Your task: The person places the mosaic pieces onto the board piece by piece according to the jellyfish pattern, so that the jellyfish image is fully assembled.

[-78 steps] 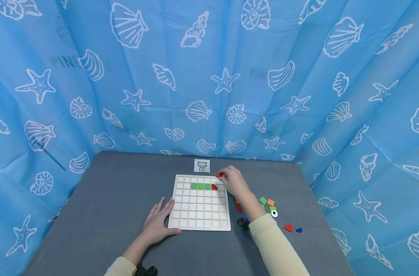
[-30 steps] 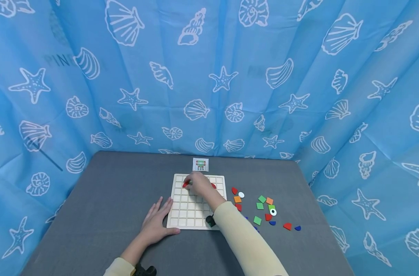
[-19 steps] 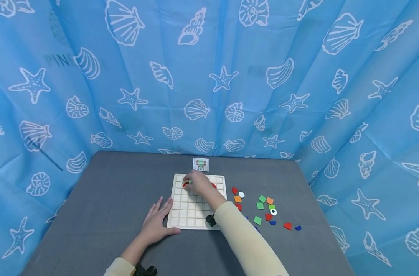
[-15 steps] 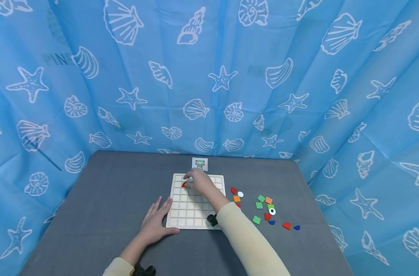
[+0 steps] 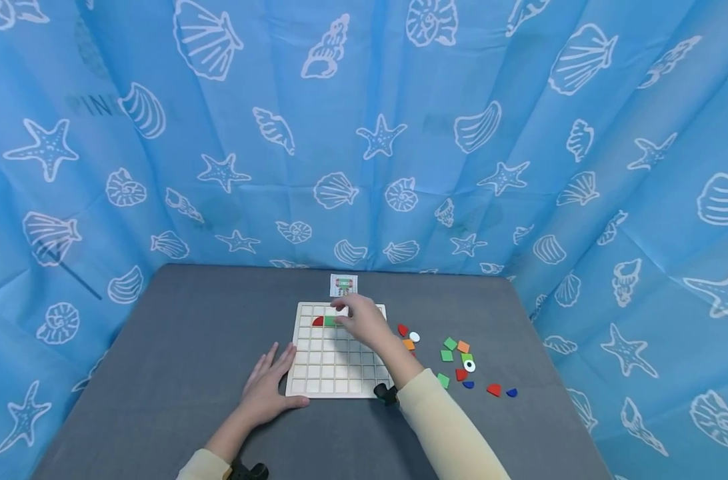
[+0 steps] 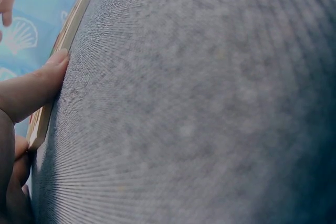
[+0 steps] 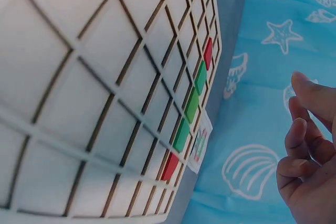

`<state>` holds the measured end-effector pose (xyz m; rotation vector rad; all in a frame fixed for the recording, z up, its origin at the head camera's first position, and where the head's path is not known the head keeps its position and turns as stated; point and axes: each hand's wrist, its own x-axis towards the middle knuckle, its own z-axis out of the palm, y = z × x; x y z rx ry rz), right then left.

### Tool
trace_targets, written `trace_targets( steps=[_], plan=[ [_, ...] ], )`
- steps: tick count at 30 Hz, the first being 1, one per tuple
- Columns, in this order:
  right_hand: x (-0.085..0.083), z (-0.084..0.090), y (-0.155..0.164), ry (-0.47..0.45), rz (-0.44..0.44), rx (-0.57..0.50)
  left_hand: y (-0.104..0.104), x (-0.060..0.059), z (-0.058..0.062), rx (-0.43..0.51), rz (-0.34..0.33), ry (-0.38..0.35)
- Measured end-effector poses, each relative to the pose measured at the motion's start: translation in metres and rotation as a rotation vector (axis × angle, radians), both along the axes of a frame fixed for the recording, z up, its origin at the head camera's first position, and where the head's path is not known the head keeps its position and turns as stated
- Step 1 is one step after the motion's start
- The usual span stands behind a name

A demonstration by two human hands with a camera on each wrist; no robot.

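Wooden grid board mid-frame, left hand flat at its lower-left corner, right hand empty, fingers loosely curled above its upper rows.

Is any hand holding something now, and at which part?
Nothing is held. The right hand hovers empty over the board; the left hand lies flat, thumb on the board's edge.

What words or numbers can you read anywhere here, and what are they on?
"PIN": faint dark letters showing through the blue shell curtain at upper left; the rest of the word is too faint to read.
Small card behind the wooden grid board: a coloured picture, too small to tell any writing.
Board, coloured pieces, left hand and right hand: no text visible.
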<state>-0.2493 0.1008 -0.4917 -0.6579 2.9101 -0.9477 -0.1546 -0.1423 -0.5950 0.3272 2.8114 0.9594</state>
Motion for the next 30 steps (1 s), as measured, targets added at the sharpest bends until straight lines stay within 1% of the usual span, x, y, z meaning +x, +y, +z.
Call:
trace_targets(
  steps=[4,9,16,23,26,30],
  plan=[
    [0.007,-0.003,0.011,0.022,-0.032,-0.009,0.0,0.0,0.001,0.002,-0.011,-0.005],
    [0.015,-0.008,0.026,0.023,-0.074,-0.02,0.0,-0.001,-0.001,-0.006,-0.026,-0.003],
    [0.028,-0.014,0.049,0.033,-0.14,-0.046,-0.001,-0.001,-0.003,-0.017,-0.024,0.0],
    [0.036,-0.02,0.076,0.07,-0.203,-0.087,-0.002,-0.001,-0.001,-0.021,-0.021,-0.006],
    [0.039,-0.023,0.089,0.059,-0.247,-0.08,-0.001,0.0,0.0,-0.02,-0.028,-0.001],
    [0.042,-0.029,0.107,0.009,-0.297,-0.08,-0.001,0.001,0.0,-0.013,-0.035,0.001]
  ],
)
